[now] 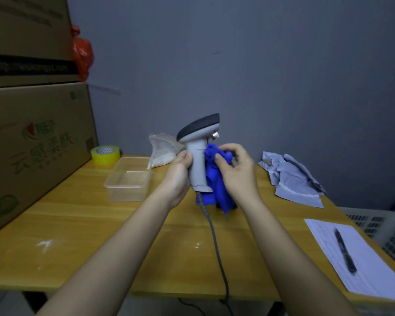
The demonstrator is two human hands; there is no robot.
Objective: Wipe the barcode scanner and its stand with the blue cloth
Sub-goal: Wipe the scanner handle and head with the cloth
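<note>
A grey barcode scanner (197, 142) with a dark top is held upright above the wooden table (78, 224). My left hand (180, 172) grips its handle from the left side. My right hand (235, 169) holds the bunched blue cloth (212, 176) against the handle's right side. The cloth hangs down to the table and covers most of the dark stand (232, 205) behind it. The scanner's grey cable (217, 245) runs toward me and drops over the table's front edge.
A clear plastic container (129, 179) sits left of the scanner, with a yellow tape roll (105, 153) and a plastic bag (163, 149) behind. Cardboard boxes (32, 144) stack at the left. Grey mailer bags (292, 176), a paper sheet (356, 254) with a pen (343, 249) and a basket (385, 231) lie right.
</note>
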